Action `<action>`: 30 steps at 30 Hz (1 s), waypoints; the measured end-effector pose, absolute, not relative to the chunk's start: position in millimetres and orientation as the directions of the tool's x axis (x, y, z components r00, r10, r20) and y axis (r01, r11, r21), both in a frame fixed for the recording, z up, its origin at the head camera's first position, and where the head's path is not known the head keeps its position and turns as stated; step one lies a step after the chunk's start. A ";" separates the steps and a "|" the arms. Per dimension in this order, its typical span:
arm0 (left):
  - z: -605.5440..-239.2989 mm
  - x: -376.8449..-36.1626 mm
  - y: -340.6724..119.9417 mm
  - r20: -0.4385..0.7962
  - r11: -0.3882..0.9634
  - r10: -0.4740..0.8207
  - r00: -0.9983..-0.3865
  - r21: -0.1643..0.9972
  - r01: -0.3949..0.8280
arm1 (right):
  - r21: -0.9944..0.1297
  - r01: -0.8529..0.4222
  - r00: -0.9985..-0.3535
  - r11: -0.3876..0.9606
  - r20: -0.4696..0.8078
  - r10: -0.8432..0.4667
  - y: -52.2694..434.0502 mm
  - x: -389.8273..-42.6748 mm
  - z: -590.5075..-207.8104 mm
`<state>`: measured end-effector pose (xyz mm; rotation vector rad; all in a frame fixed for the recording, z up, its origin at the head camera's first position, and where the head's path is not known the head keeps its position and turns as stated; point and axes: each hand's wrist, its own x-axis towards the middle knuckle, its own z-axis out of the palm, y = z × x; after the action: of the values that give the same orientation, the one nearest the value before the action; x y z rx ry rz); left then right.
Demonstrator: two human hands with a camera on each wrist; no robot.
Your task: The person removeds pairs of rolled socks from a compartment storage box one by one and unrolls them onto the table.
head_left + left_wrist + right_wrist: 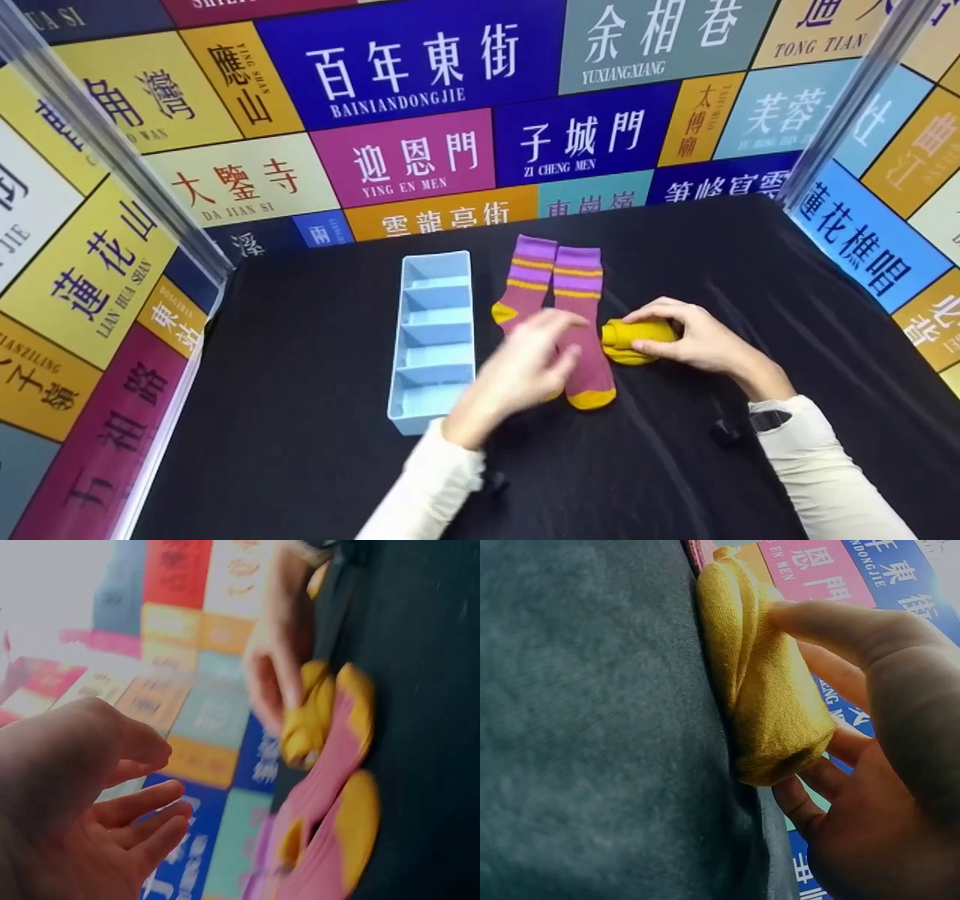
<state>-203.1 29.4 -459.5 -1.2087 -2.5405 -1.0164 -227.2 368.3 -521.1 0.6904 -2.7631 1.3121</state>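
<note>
My right hand (705, 341) grips a rolled-up yellow sock bundle (626, 337) that rests on the black cloth. In the right wrist view, thumb and fingers lie on opposite sides of the yellow roll (780, 697). Two pink socks with purple-and-yellow striped cuffs and yellow toes and heels lie flat beside it: a right sock (581, 307) and a left sock (525, 274). Over them is my left hand (532, 360), blurred, hiding part of the left sock. Seen from its own wrist, the left hand (112, 795) has loosely spread fingers and holds nothing.
A light blue box (416, 426) with several compartments in a row stands left of the socks. Black cloth (300, 375) covers the table. Colourful panels with printed characters (409, 60) rise behind and at both sides, with clear posts (135, 150) at the corners.
</note>
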 end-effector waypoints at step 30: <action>-518.4 -182.4 102.7 0.199 0.631 0.702 -0.684 0.272 0.727 | -0.622 -0.517 -0.850 0.588 0.453 -0.267 360.2 -234.0 -527.7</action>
<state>-182.4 102.7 -518.4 -1.2150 -2.7695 -0.5122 -234.0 360.2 -527.7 0.6393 -2.5087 1.1299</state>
